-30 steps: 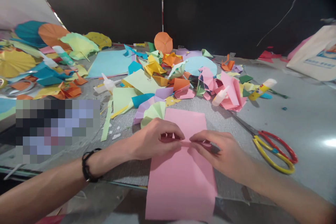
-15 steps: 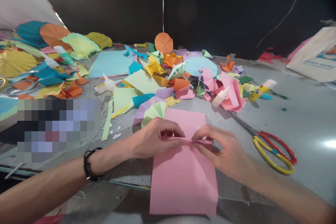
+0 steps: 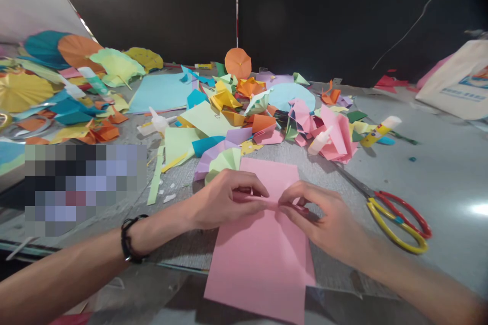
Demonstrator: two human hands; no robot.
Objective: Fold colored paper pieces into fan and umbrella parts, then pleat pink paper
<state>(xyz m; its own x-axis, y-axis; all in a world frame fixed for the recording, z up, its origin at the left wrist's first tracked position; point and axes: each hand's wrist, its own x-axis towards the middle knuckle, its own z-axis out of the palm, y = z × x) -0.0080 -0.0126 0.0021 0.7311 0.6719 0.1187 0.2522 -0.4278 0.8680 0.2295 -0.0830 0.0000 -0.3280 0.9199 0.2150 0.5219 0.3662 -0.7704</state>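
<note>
A pink paper sheet (image 3: 263, 259) lies lengthwise on the grey table (image 3: 438, 183) in front of me. My left hand (image 3: 221, 200) and my right hand (image 3: 322, 218) meet at its middle. Both pinch a small raised fold across the sheet between thumb and fingers. The near end of the sheet hangs over the table's front edge. A black band sits on my left wrist.
Scissors (image 3: 398, 216) with red and yellow handles lie right of my right hand. A heap of folded coloured papers (image 3: 244, 106) with glue bottles (image 3: 158, 122) fills the middle. Paper umbrellas (image 3: 76, 56) lie at the far left. A white bag (image 3: 457, 81) rests far right.
The fold has been pinched tighter at the sheet's middle. The near end of the sheet has swung left and slid a little toward me.
</note>
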